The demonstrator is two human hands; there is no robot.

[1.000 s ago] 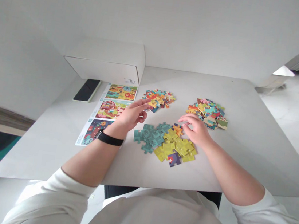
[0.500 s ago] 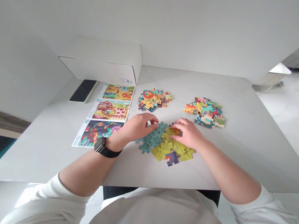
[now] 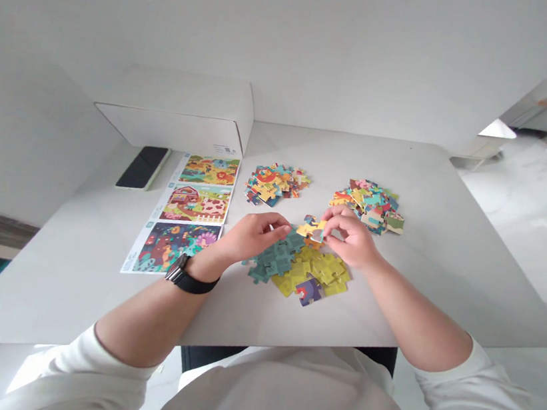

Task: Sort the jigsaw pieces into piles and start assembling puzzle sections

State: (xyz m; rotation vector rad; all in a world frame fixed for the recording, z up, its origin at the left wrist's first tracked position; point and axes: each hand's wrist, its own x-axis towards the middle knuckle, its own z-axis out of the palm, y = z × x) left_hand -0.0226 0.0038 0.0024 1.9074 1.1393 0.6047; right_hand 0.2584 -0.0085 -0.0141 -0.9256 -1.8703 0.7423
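Note:
My right hand (image 3: 350, 239) pinches a yellow puzzle piece (image 3: 311, 229) with a grey patch between thumb and fingers, above the middle pile. My left hand (image 3: 257, 235), with a black watch on its wrist, is closed with thumb and fingertips together over the back of the teal puzzle pieces (image 3: 273, 261). Whether anything is in those fingertips is hidden. Yellow-green puzzle pieces (image 3: 328, 271) lie against the teal ones on their right. On the front of this pile rests a purple puzzle piece (image 3: 309, 292) with a red figure.
Behind my hands are two heaps of picture-side-up pieces, a left heap (image 3: 276, 184) and a right heap (image 3: 374, 205). A picture sheet (image 3: 193, 204) with three scenes lies at the left, beside a phone (image 3: 143, 168). A white box (image 3: 172, 130) stands against the wall.
My right hand has lifted a yellow puzzle piece off the pile and moved slightly back. My left hand has closed its fingertips. The view has shifted slightly.

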